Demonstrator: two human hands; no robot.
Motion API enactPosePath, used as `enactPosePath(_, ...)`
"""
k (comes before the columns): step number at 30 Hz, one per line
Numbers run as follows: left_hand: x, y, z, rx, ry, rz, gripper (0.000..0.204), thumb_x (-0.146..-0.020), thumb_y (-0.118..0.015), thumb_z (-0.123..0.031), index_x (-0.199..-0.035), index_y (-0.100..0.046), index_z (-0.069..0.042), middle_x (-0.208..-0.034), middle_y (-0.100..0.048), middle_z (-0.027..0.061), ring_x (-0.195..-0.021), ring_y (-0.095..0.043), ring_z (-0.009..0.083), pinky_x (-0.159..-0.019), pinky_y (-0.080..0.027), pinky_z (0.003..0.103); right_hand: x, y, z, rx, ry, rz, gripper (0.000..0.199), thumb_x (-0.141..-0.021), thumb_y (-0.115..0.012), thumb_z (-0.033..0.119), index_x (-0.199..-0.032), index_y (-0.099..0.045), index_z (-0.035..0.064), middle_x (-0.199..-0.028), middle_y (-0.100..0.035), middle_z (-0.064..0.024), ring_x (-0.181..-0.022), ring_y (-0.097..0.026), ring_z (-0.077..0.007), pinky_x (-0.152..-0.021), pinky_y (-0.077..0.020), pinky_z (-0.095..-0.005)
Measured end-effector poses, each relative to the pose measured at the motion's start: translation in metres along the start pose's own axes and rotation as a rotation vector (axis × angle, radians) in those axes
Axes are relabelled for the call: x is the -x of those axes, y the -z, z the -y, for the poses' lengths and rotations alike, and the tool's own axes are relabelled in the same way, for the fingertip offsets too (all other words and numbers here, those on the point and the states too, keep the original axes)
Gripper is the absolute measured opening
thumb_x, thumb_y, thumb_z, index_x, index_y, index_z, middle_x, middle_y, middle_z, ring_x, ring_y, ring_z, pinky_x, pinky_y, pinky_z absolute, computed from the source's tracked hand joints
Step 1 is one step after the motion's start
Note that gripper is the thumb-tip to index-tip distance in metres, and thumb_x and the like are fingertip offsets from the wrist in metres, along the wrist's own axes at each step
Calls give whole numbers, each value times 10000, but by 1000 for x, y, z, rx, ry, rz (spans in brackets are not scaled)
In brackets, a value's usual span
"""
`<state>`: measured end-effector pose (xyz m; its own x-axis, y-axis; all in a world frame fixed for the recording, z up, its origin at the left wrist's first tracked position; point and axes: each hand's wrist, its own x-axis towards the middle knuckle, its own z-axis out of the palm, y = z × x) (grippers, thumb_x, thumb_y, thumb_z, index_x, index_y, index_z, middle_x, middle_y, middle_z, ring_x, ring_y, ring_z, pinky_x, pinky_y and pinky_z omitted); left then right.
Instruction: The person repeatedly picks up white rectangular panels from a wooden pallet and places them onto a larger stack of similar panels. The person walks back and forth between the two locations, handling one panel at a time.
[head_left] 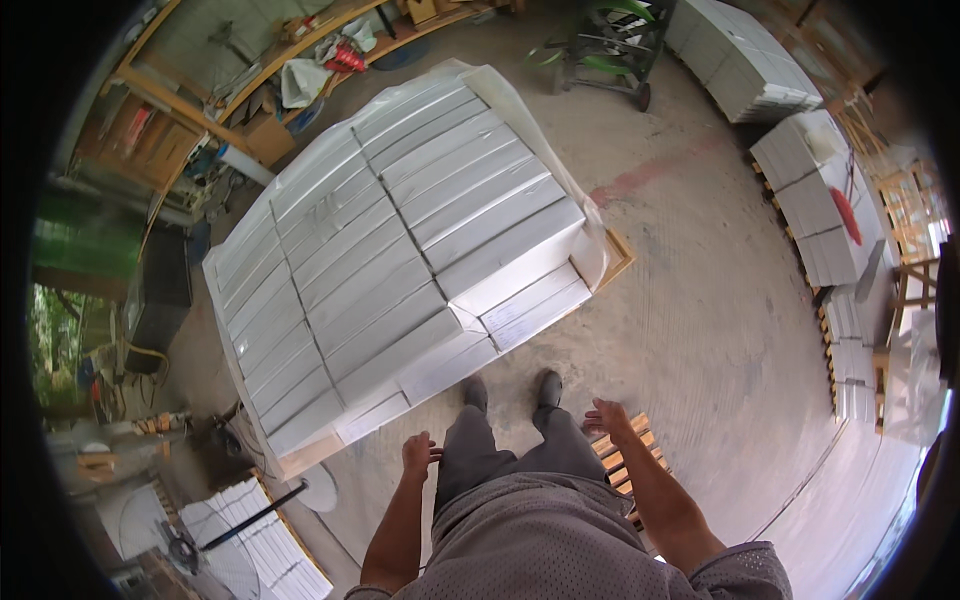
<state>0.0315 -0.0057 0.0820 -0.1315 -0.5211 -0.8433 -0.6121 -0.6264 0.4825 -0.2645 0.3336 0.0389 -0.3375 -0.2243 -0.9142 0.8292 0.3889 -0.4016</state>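
A large pallet stack of long white cartons stands in front of me, partly covered with clear plastic film. At its near right corner the top layer is lower, and several carton ends show there. My left hand hangs by my left thigh near the stack's front side, fingers loosely bent and holding nothing visible. Off my right thigh, my right hand is held out with its fingers apart and nothing in it. Neither hand touches the cartons.
A slatted wooden pallet lies beside my right leg. More stacks of white cartons line the right side, one with a red item on top. A wheeled machine stands far off. Cluttered wooden shelves run along the back left.
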Motion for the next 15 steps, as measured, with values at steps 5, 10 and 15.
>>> enactPosePath(5,-18,-12,-29,-244,-34,172,429,-846,-476,-297,-1041,-451,84,-929,-571,201,-629,-625,285,-520,-513,349,27,10,-27,-152,24,-117,473,-855,-531,385,-1094,-485,-21,-923,-614,-163,-732,-638,-261,-605,-517,-352)
enactPosePath(10,-51,-4,-38,-416,-51,351,416,-849,-475,-300,-1026,-467,76,-901,-582,187,-608,-623,257,-490,-504,319,79,-11,-102,-332,-65,-334,394,-849,-536,333,-975,-519,-40,-860,-610,-165,-658,-634,-254,-543,-511,-341)
enactPosePath(15,-66,20,-52,-591,-49,442,436,-834,-476,-305,-1013,-495,91,-856,-598,171,-560,-621,217,-442,-497,290,140,-70,-179,-470,-116,-404,391,-853,-536,337,-996,-536,-27,-862,-612,-167,-710,-635,-265,-617,-504,-374)
